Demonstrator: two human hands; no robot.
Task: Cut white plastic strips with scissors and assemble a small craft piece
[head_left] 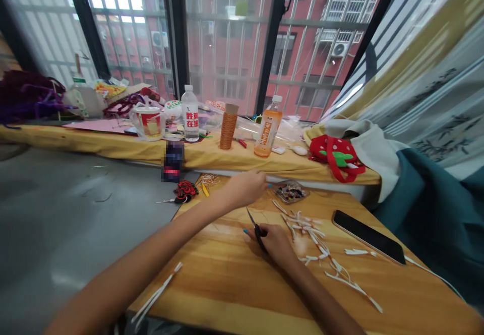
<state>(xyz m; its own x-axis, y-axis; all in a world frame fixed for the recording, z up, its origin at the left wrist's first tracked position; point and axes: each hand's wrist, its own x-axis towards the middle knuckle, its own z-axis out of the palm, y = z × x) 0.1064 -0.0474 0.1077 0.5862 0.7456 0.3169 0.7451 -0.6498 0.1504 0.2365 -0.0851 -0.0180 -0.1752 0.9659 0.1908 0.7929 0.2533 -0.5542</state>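
Observation:
My right hand (278,244) is closed around a small pair of scissors (259,230) with dark handles, the pointed blade aimed away from me over the wooden table. My left hand (247,189) reaches across the table with its fingers curled together; whatever they may hold is hidden. Just right of its fingertips stands a clear box of mixed beads (292,192). A faint thin thread seems to show between the two hands. Beside my right hand lie several white cord pieces (313,237) with orange bindings.
A black phone (368,237) lies at the right with a white cable. Loose white strips (157,294) overhang the near left edge. Keys (183,196) sit at the left edge. On the sill behind stand a water bottle (190,116), a cord-wound cone (229,127) and an orange drink bottle (268,128).

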